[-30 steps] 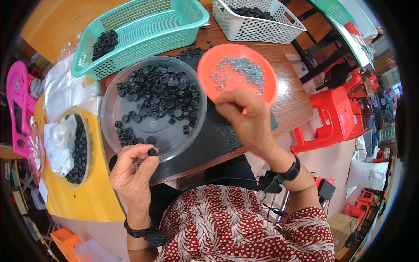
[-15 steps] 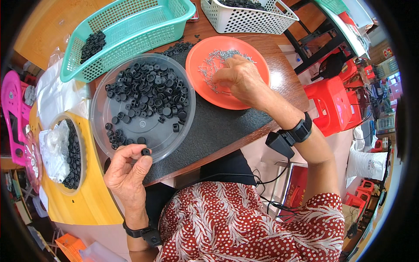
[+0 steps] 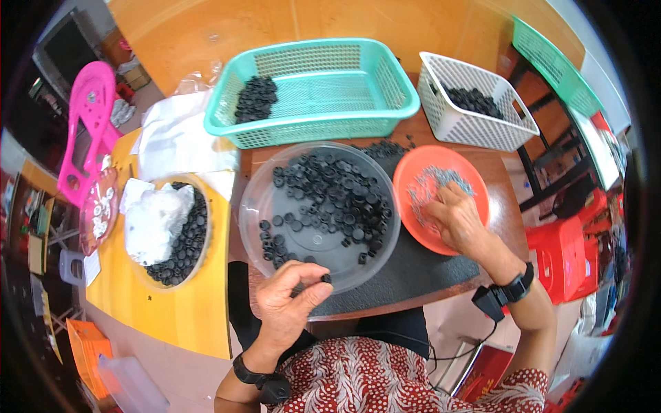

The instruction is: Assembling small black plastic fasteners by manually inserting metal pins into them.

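Observation:
My left hand [image 3: 286,304] pinches a small round black cap [image 3: 326,279] between thumb and forefinger, at the near rim of a clear round tub [image 3: 313,242]. Many loose black caps [image 3: 337,189] lie inside that tub, heaped toward its far side. To the right, my right hand [image 3: 456,217] reaches into an orange plate [image 3: 441,244], its fingertips drawn together among thin silvery pins or screws [image 3: 430,180]. Whatever those fingertips hold is hidden by the hand.
Behind the tub stands a teal basket [image 3: 330,126] with black parts at its left end. A white basket [image 3: 482,132] of black pieces is at back right. On the yellow table [image 3: 186,313], a second tub [image 3: 204,255] holds black caps and a plastic bag [image 3: 160,224].
The whole view has swung, so the table and baskets sit lower and farther right in the picture. My left hand keeps its cap; my right hand stays at the orange plate.

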The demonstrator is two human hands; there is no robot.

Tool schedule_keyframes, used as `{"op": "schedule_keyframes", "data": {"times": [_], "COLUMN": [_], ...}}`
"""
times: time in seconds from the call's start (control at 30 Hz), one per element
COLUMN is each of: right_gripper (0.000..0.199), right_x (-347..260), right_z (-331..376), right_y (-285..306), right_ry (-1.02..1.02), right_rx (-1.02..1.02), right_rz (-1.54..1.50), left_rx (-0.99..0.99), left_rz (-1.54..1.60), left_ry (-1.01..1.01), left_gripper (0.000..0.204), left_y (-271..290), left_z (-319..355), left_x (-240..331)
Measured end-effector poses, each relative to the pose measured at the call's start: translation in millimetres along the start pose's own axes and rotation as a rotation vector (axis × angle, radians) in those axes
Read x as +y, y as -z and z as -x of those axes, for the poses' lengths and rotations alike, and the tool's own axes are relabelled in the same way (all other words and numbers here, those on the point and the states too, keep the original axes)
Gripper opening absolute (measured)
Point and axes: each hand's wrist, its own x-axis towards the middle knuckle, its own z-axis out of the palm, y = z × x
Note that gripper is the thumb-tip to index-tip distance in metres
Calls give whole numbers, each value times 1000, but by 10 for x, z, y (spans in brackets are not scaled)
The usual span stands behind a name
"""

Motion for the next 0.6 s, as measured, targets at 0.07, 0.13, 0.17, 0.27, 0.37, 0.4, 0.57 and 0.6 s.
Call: {"op": "schedule_keyframes", "data": {"times": [0.07,0.13,0.17,0.27,0.37,0.4,0.57,0.6], "right_gripper": [11,13,15,16,14,13,4,3], "right_x": [-26,-62,-81,-98,-61,-50,125,138], "right_z": [20,23,21,15,54,82,51,32], "right_y": [17,27,22,30,31,16,17,29], "right_ry": [-8,-22,-31,-38,-58,-69,-84,-120], "right_rx": [0,-7,16,26,25,36,-124,-120], "right_rz": [-31,-65,-80,-101,-111,-126,-146,-157], "left_rx": [4,23,23,26,-28,-40,24,25], "left_rz": [-11,3,24,0,-44,-39,-57,-79], "left_ry": [-12,-9,1,-19,-64,-57,-3,0], "left_gripper": [20,20,20,19,19,19,19,20], "left_y": [-12,-28,-26,-31,-14,-7,-5,35], "left_z": [7,30,47,83,67,55,-7,12], "left_x": [41,87,101,74,21,19,13,-50]}}
